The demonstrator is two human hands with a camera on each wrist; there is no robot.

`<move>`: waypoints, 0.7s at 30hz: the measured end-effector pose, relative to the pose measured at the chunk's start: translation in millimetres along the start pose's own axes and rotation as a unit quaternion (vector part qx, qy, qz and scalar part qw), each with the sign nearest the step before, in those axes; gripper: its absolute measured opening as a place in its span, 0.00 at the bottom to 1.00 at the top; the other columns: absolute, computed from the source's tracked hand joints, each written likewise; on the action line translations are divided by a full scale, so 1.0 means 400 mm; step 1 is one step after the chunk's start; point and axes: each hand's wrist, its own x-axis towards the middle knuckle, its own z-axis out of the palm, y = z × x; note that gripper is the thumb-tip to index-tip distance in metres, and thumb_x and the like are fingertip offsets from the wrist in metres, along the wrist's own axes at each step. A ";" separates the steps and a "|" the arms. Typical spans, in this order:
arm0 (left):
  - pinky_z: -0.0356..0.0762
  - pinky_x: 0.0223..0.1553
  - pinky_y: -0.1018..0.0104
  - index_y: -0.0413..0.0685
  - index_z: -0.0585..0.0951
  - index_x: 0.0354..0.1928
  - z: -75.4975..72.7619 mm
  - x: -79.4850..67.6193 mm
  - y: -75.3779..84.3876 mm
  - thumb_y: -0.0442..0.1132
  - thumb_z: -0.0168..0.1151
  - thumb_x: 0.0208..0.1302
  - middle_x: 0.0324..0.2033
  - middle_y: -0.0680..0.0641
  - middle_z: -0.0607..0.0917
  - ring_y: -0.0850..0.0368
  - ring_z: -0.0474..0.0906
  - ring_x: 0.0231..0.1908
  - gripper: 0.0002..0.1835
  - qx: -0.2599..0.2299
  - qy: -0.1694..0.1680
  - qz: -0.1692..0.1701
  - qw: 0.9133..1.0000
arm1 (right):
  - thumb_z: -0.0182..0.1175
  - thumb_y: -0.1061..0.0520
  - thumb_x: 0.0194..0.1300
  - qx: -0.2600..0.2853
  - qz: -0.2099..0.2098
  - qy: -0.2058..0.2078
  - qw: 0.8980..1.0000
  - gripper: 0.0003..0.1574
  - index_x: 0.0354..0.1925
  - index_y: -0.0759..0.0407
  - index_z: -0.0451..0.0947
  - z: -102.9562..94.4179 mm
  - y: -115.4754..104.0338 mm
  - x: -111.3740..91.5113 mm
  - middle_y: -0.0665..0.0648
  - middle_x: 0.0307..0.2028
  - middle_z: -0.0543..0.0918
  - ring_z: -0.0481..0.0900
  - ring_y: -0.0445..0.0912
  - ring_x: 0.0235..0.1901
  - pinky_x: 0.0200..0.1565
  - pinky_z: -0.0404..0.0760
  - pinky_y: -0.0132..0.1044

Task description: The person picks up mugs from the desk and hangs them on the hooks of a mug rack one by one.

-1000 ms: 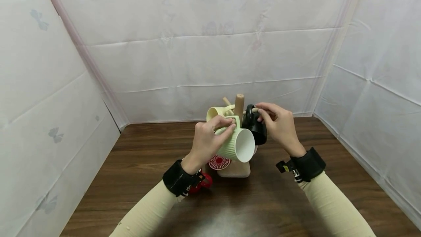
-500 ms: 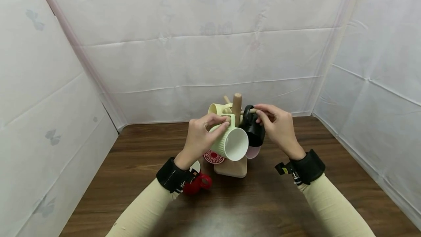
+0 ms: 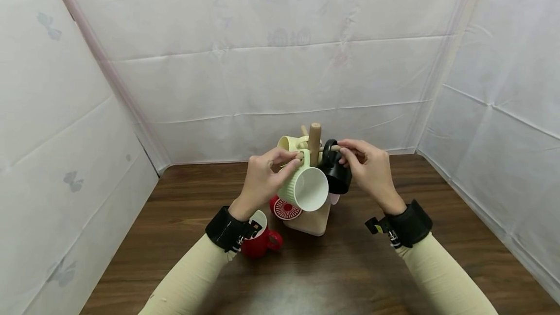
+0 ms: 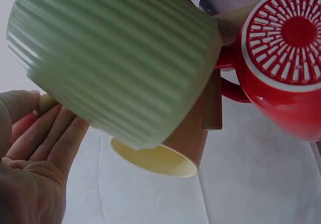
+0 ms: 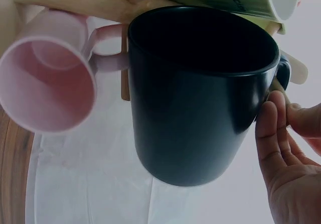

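A wooden mug rack [image 3: 314, 141] stands upright on the table with several mugs hanging from its pegs. My left hand [image 3: 264, 175] pinches the tip of the peg that carries a ribbed light green mug [image 3: 308, 188]. On the other side, my right hand [image 3: 369, 169] pinches the end of the peg through the handle of a black mug [image 5: 200, 118]. Behind the green one hangs a pale yellow mug [image 3: 285, 143]. Lower down are a red mug with a patterned base [image 4: 281, 96] and a pink mug [image 5: 47, 83], mostly hidden in the head view.
Another red mug [image 3: 257, 246], white inside, sits on the dark wooden table [image 3: 332, 276] by my left wrist. White sheeting [image 3: 280, 72] walls in the back and both sides.
The rack has shifted left and its base has turned a little. My left hand moved left with its peg and the green mug; the red mug on the table is less covered. My right hand barely moved.
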 end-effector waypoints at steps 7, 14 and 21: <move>0.81 0.32 0.57 0.32 0.78 0.31 -0.010 0.000 -0.007 0.22 0.64 0.50 0.32 0.37 0.84 0.51 0.81 0.35 0.06 -0.014 -0.003 -0.004 1.000 | 0.60 0.65 0.59 -0.019 0.003 0.005 1.000 0.11 0.42 0.61 0.81 0.010 0.040 -0.018 0.56 0.28 0.82 0.78 0.41 0.23 0.26 0.76 0.26; 0.81 0.32 0.57 0.32 0.79 0.31 -0.026 0.008 -0.022 0.23 0.64 0.51 0.32 0.37 0.84 0.50 0.81 0.36 0.05 -0.012 -0.005 -0.017 1.000 | 0.61 0.63 0.59 -0.031 -0.017 0.011 0.999 0.12 0.43 0.57 0.81 0.010 0.046 -0.027 0.50 0.28 0.81 0.77 0.36 0.24 0.25 0.75 0.25; 0.80 0.29 0.64 0.34 0.79 0.33 -0.031 0.009 -0.041 0.24 0.63 0.53 0.33 0.40 0.85 0.53 0.81 0.37 0.05 -0.015 -0.023 -0.022 0.999 | 0.62 0.70 0.54 -0.042 -0.038 0.027 0.998 0.12 0.39 0.63 0.81 0.006 -0.021 -0.023 0.54 0.25 0.80 0.77 0.42 0.22 0.24 0.74 0.26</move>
